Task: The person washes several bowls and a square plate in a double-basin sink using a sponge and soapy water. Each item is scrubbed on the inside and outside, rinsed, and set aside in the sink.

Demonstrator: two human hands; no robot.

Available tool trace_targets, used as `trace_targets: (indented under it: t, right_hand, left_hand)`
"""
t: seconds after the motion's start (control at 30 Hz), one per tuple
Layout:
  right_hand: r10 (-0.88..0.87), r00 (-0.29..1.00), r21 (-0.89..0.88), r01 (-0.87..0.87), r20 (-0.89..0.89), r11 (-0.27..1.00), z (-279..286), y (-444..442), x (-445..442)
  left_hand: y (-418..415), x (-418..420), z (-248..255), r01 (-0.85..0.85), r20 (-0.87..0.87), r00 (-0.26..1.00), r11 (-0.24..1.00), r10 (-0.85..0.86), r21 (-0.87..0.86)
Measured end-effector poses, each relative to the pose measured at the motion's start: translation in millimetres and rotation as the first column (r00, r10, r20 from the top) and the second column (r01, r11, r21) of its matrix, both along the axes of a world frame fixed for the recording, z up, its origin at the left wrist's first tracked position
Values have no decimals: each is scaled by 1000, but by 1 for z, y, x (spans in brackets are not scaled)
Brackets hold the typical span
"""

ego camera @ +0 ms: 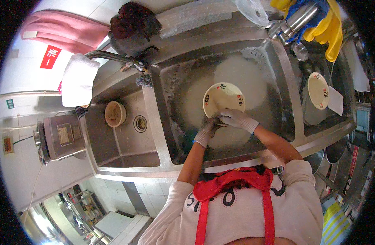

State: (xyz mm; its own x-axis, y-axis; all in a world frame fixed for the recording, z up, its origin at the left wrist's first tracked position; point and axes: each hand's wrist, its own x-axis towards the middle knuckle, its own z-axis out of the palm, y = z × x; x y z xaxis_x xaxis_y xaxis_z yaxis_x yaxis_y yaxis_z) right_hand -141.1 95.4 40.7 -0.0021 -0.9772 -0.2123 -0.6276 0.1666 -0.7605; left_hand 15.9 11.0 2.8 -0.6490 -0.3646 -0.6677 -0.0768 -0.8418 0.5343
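A cream-coloured bowl with dark and red printed marks is held over cloudy water in the middle basin of a steel sink. My left hand, in a knitted glove that looks dark and wet over the fingers, grips the bowl's near left rim. On the near right side, my right hand, in a pale knitted glove, has its fingers on the same rim. Both hands meet at the bowl's near edge, and the fingertips beneath it are partly hidden.
In the left basin a round bowl stands near the drain. Another printed bowl lies in the right basin. A faucet and steel scourer are at the left divider; yellow gloves hang upper right.
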Motion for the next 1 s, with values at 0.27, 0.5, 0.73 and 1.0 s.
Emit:
trace_targets:
  t: [0.27, 0.5, 0.73, 1.0]
  right_hand:
    - [58, 920, -89, -99, -387, 991, -27, 14, 0]
    - [108, 725, -242, -361, -680, 900, 10, -10, -21]
    - [73, 785, 50, -54, -615, 997, -11, -1, -7]
    - [-671, 715, -118, 662, -198, 740, -3, -31, 21]
  left_hand:
    - [-1, -4, 25, 19, 108, 994, 942, 19, -336]
    - [-11, -8, 55, 366, 380, 879, 918, -287, -155]
    - [2, -5, 31, 58, 215, 976, 912, 33, -406]
    - [16, -7, 8, 16, 116, 993, 998, -10, -57]
